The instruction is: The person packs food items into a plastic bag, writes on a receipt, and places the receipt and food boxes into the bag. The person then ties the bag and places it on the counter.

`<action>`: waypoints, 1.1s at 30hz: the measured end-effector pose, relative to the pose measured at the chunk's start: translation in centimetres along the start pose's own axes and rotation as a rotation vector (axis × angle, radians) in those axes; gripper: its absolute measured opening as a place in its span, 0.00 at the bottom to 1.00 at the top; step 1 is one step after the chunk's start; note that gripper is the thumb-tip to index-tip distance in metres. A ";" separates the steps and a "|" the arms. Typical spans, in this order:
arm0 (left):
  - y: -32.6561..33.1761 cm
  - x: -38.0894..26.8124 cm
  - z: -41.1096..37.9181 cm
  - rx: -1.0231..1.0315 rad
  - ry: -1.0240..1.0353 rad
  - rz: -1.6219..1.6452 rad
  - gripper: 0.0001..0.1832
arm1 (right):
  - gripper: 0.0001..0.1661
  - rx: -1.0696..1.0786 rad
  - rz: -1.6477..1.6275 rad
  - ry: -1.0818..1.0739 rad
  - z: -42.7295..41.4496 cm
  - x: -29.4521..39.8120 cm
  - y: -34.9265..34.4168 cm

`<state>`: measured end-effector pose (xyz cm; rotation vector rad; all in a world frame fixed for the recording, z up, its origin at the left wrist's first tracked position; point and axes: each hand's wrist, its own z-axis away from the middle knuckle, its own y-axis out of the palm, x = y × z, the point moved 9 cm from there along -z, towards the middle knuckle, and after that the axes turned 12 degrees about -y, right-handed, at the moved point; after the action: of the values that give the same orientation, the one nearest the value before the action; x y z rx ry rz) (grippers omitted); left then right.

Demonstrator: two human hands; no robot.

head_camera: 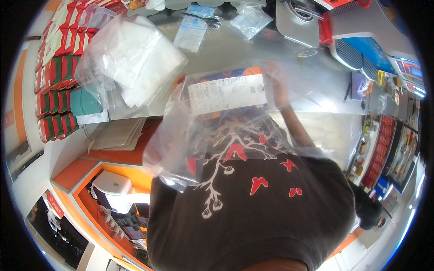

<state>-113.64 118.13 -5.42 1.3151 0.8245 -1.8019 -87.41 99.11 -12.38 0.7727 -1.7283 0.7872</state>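
A clear plastic bag spreads in front of my shirt, over the counter's near edge. Within or under its film lies a blue and orange package, and a white printed receipt covers most of that package. My right hand grips the bag at the package's right end, its fingers blurred behind the film. At the opposite end, a small part of my left hand shows against the bag's edge; the rest of it is hidden by plastic. A stack of white bags in clear wrap lies just to the left.
Red and green cartons are piled at the left, beside a teal object. Small plastic packets lie across the steel counter. A metal-topped device stands at the back right. Another person is at the lower right.
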 end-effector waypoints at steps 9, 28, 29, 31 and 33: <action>5.7 4.6 -0.5 0.270 -0.051 -0.117 0.18 | 0.23 0.217 -0.513 0.393 2.2 -7.8 3.5; 6.6 -11.6 10.3 0.299 0.587 -0.635 0.17 | 0.45 0.203 -0.032 -0.195 -2.8 10.9 -5.0; 6.2 -12.3 11.0 0.317 0.597 -0.633 0.17 | 0.47 0.220 -0.085 -0.272 -2.6 14.3 -6.5; 5.5 -13.7 12.8 0.363 0.627 -0.632 0.16 | 0.51 0.293 -0.166 -0.424 -1.2 21.4 -8.2; 5.2 -14.8 13.8 0.442 0.650 -0.619 0.16 | 0.49 0.404 -0.148 -0.467 0.5 25.9 -6.9</action>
<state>-112.97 106.78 12.10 2.1793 1.3407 -2.1215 -88.70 91.48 13.27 1.4348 -1.9097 0.9168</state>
